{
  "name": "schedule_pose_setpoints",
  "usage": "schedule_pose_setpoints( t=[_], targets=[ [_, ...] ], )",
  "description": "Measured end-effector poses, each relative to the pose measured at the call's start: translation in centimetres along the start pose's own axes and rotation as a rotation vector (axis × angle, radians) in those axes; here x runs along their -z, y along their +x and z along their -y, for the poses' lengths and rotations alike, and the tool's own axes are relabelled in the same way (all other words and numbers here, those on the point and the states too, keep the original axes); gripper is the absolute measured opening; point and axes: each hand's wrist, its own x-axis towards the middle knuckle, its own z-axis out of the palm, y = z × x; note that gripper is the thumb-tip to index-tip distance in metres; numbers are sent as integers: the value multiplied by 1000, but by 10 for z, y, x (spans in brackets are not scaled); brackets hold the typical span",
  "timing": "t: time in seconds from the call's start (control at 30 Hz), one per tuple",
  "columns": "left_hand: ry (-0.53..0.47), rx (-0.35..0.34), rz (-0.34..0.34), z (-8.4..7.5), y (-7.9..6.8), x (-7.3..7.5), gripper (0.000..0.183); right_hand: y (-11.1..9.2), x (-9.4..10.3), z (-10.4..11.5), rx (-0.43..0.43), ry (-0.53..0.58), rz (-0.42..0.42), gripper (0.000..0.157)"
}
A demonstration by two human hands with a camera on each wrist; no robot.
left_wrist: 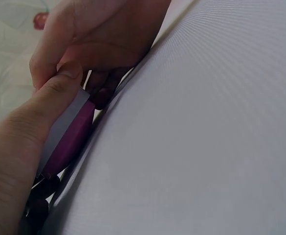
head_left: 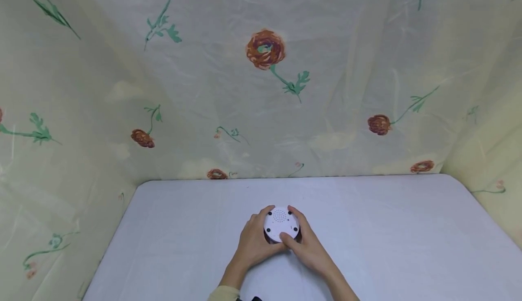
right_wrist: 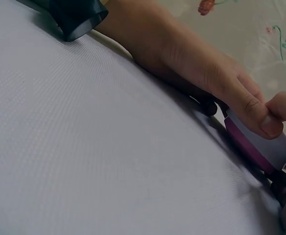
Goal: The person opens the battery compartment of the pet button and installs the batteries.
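A round white device [head_left: 281, 225] with a patch of small speaker holes and several black dots on its upper face is held between both hands, just over the table. Its lower side shows a purple band in the left wrist view [left_wrist: 73, 134] and in the right wrist view [right_wrist: 245, 147]. My left hand [head_left: 256, 241] grips the left rim, fingers curled round the side and thumb along the near edge. From the right, my right hand [head_left: 308, 249] grips the other rim, its thumb on the white face near the front. The fingers beneath the device are partly hidden.
A white cloth covers the table [head_left: 195, 228], whose far edge meets a flower-printed curtain [head_left: 326, 124]. The curtain also hangs along the left and right sides. In the right wrist view, a dark cylindrical thing [right_wrist: 79, 19] sits by the left forearm.
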Motion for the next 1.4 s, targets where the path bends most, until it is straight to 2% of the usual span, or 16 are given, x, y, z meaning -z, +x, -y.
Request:
schedule_pose_setpoints(
  t=[0.13, 0.27, 0.43, 0.6, 0.67, 0.83, 0.97, 1.07, 1.2, 1.4],
  targets=[
    [-9, -1, -1, 1, 0, -1, 96, 0, 2, -1, 14, -8, 4, 74],
    [-30, -11, -23, 1, -1, -1, 97, -1, 6, -3, 72, -11, 15, 71],
    [-72, -5, -45, 1, -3, -1, 101, -3, 15, -11, 204, -7, 18, 65],
    [-96, 24, -31, 1, -3, 0, 99, 0, 25, -18, 389, -12, 36, 67],
    [-107, 31, -28, 0, -2, 1, 96, 2, 28, -19, 430, -7, 50, 67],
    [-156, 54, -18, -2, -2, 5, 85, 2, 33, -21, 472, 12, 90, 65],
    [-167, 65, -6, -2, -2, 5, 74, -1, 34, -18, 530, -39, 122, 67],
    [-176, 64, -6, -1, -2, 5, 67, -2, 35, -15, 539, -67, 137, 67],
    [-214, 47, -29, 1, -3, 4, 61, -2, 34, -13, 538, -85, 123, 62],
    [-218, 6, -54, 2, -3, 5, 60, 0, 30, -15, 607, -76, 60, 51]
  ],
)
